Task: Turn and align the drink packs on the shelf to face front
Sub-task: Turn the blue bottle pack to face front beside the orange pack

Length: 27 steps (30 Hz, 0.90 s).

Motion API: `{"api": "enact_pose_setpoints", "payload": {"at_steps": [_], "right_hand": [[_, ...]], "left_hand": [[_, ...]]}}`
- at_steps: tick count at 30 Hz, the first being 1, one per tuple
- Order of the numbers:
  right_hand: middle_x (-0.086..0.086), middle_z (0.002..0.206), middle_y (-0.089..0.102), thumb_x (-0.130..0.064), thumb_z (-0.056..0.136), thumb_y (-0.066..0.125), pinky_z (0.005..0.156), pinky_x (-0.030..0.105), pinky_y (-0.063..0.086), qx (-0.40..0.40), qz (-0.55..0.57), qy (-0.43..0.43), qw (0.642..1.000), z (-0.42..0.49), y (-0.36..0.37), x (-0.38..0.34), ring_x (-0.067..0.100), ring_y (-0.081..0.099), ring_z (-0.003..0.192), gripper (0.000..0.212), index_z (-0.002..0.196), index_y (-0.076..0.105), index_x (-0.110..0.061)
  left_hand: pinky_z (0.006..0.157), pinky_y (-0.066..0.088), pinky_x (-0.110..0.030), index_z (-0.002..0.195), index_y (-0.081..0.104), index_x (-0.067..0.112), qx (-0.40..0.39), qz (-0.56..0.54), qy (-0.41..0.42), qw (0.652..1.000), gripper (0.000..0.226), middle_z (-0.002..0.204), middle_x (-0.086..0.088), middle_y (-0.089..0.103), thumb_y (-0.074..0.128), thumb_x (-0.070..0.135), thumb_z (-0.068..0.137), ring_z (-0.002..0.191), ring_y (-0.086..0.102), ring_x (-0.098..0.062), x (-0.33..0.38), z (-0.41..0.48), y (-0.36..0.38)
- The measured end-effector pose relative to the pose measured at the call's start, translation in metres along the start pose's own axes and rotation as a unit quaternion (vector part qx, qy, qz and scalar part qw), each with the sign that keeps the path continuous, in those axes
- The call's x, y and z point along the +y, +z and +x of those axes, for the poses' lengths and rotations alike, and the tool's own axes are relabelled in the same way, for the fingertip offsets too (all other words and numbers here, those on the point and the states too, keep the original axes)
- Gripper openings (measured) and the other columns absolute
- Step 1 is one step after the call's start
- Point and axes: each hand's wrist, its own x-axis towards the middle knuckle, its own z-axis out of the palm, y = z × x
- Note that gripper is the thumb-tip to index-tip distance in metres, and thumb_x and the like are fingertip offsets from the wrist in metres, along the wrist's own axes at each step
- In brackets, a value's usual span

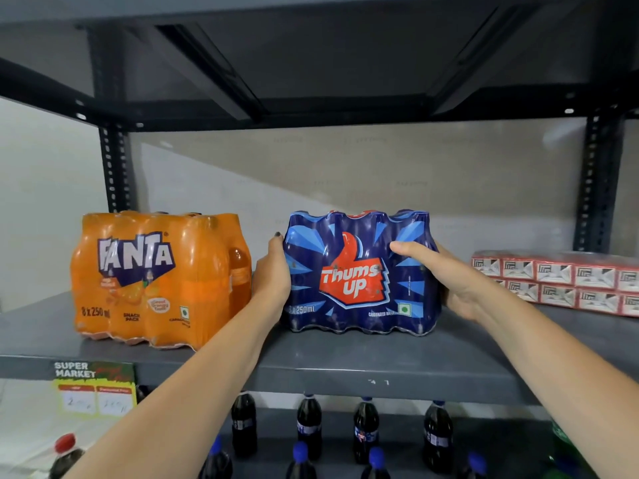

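A blue Thums Up pack point(359, 271) stands on the grey shelf point(345, 361), its logo facing me. My left hand point(273, 274) presses flat against its left side, thumb on the upper left corner. My right hand point(439, 271) grips its right side, thumb across the front. An orange Fanta pack point(155, 278) stands to the left, logo side towards me and turned slightly so its right side shows. A narrow gap separates the two packs, and my left hand fills it.
Red and white cartons point(560, 281) are stacked at the right of the shelf. A price tag point(93, 388) hangs on the shelf's front edge at left. Dark cola bottles point(309, 423) stand on the lower shelf. Slotted uprights point(114, 167) frame the bay.
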Motion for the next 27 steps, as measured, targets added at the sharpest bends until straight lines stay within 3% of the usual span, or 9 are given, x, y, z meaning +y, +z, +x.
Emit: {"api": "enact_pose_setpoints", "payload": {"at_steps": [7, 13, 17, 19, 21, 23, 24, 26, 27], "right_hand": [[-0.003, 0.099, 0.08, -0.043, 0.081, 0.071, 0.076, 0.038, 0.058, 0.011, 0.024, -0.001, 1.0, -0.02, 0.003, -0.002, 0.02, 0.076, 0.091, 0.041, 0.118, 0.064, -0.029], [-0.002, 0.097, 0.08, -0.046, 0.067, 0.074, 0.073, 0.037, 0.058, 0.014, 0.041, 0.0, 0.999, -0.037, 0.011, -0.005, 0.017, 0.077, 0.083, 0.052, 0.115, 0.067, -0.027], [-0.001, 0.1, 0.08, -0.049, 0.065, 0.073, 0.077, 0.037, 0.058, 0.024, 0.042, 0.002, 0.999, -0.043, 0.014, -0.008, 0.019, 0.077, 0.088, 0.06, 0.12, 0.066, -0.026], [-0.003, 0.109, 0.078, -0.056, 0.065, 0.075, 0.08, 0.037, 0.058, 0.041, 0.024, -0.002, 0.999, -0.043, 0.013, -0.005, 0.018, 0.076, 0.093, 0.07, 0.128, 0.06, -0.029], [-0.005, 0.133, 0.066, -0.075, 0.059, 0.073, 0.097, 0.044, 0.052, 0.076, 0.016, 0.002, 0.997, -0.041, 0.009, 0.001, 0.019, 0.068, 0.113, 0.1, 0.146, 0.041, -0.037], [-0.003, 0.148, 0.052, -0.092, 0.048, 0.062, 0.108, 0.05, 0.042, 0.091, 0.028, 0.014, 0.995, -0.04, -0.001, 0.007, 0.022, 0.055, 0.129, 0.124, 0.154, 0.024, -0.039], [-0.001, 0.15, 0.05, -0.097, 0.045, 0.055, 0.11, 0.051, 0.039, 0.094, 0.022, 0.021, 0.995, -0.043, -0.007, 0.008, 0.023, 0.051, 0.133, 0.13, 0.155, 0.022, -0.038], [-0.001, 0.146, 0.051, -0.097, 0.055, 0.045, 0.113, 0.051, 0.033, 0.117, -0.023, 0.008, 0.993, -0.053, -0.02, 0.006, 0.021, 0.045, 0.135, 0.119, 0.155, 0.021, -0.037], [0.0, 0.143, 0.053, -0.087, 0.071, 0.043, 0.114, 0.05, 0.032, 0.14, -0.042, -0.021, 0.989, -0.057, -0.03, 0.002, 0.019, 0.044, 0.134, 0.1, 0.155, 0.022, -0.036]], "left_hand": [[0.09, 0.058, -0.045, 0.111, 0.062, 0.017, 0.033, -0.035, 0.006, 0.999, 0.049, 0.1, -0.004, 0.075, 0.035, 0.055, 0.096, 0.089, 0.072, -0.023, -0.008, -0.02, -0.006], [0.077, 0.056, -0.034, 0.083, 0.054, 0.026, 0.042, -0.079, 0.038, 0.995, 0.032, 0.085, 0.005, 0.069, 0.037, 0.047, 0.1, 0.078, 0.067, -0.013, -0.008, -0.045, -0.016], [0.072, 0.055, -0.032, 0.088, 0.059, 0.026, 0.038, -0.115, 0.061, 0.991, 0.034, 0.091, 0.003, 0.072, 0.035, 0.048, 0.1, 0.082, 0.069, -0.013, -0.008, -0.06, -0.018], [0.084, 0.055, -0.034, 0.114, 0.061, 0.029, 0.036, -0.14, 0.14, 0.98, 0.035, 0.114, 0.004, 0.071, 0.03, 0.043, 0.103, 0.102, 0.068, -0.01, -0.014, -0.066, -0.017], [0.104, 0.048, -0.034, 0.141, 0.047, 0.027, 0.033, -0.141, 0.282, 0.948, 0.042, 0.139, 0.009, 0.058, 0.031, 0.035, 0.104, 0.126, 0.056, -0.004, -0.019, -0.079, -0.017], [0.113, 0.038, -0.028, 0.146, 0.04, 0.017, 0.042, -0.079, 0.453, 0.887, 0.046, 0.148, 0.007, 0.048, 0.038, 0.023, 0.1, 0.14, 0.042, -0.004, -0.021, -0.094, -0.013], [0.117, 0.032, -0.033, 0.144, 0.041, 0.013, 0.048, -0.016, 0.537, 0.842, 0.047, 0.15, 0.001, 0.046, 0.043, 0.017, 0.097, 0.146, 0.035, -0.013, -0.021, -0.102, -0.009], [0.119, 0.024, -0.053, 0.138, 0.045, 0.011, 0.052, 0.095, 0.671, 0.734, 0.05, 0.149, -0.01, 0.045, 0.054, 0.006, 0.089, 0.148, 0.028, -0.033, -0.023, -0.116, 0.006], [0.116, 0.026, -0.06, 0.134, 0.047, 0.011, 0.035, 0.125, 0.707, 0.695, 0.051, 0.145, -0.01, 0.046, 0.057, 0.003, 0.085, 0.146, 0.03, -0.036, -0.024, -0.12, 0.015]]}}
